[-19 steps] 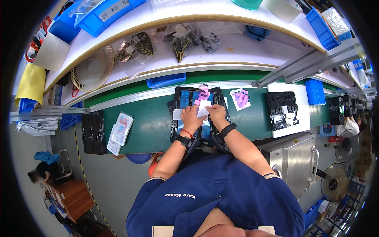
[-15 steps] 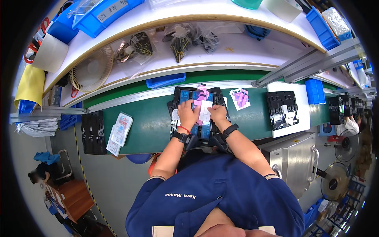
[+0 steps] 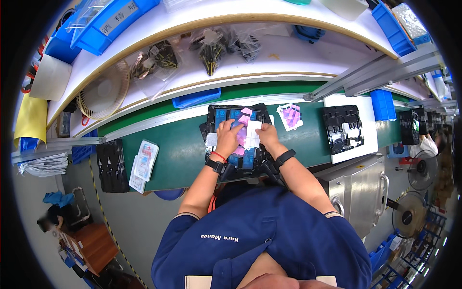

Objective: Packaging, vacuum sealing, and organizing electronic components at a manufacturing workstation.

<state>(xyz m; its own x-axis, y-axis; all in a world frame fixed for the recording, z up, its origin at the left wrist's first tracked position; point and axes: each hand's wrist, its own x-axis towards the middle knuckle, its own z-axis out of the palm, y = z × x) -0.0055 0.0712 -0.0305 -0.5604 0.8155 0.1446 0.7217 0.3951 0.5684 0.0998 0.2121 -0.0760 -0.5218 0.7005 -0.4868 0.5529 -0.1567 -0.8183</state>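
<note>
A black tray [image 3: 212, 111] with blue panels lies on the green bench in front of me. Pink film-like pieces [image 3: 245, 117] lie along its middle. My right hand [image 3: 268, 135] pinches the right edge of a white sheet [image 3: 252, 136] with faint lines, which covers part of the pink pieces. My left hand [image 3: 227, 138] is over the tray's left half, its fingers apart and one reaching to the pink film. Whether its fingertips grip the film is too small to make out.
White sheets with pink pieces [image 3: 290, 117] lie right of the tray. Farther right, another black tray [image 3: 343, 127] rests on a white board [image 3: 333, 102]. White cards [image 3: 145, 160] and black trays [image 3: 113, 166] are at left. A shelf edge [image 3: 207, 20] overhangs the bench's far side.
My left hand has shifted slightly over the pink film, its fingers more spread. The white sheet, still in my right hand, has turned a little. The whole view has shifted slightly.
</note>
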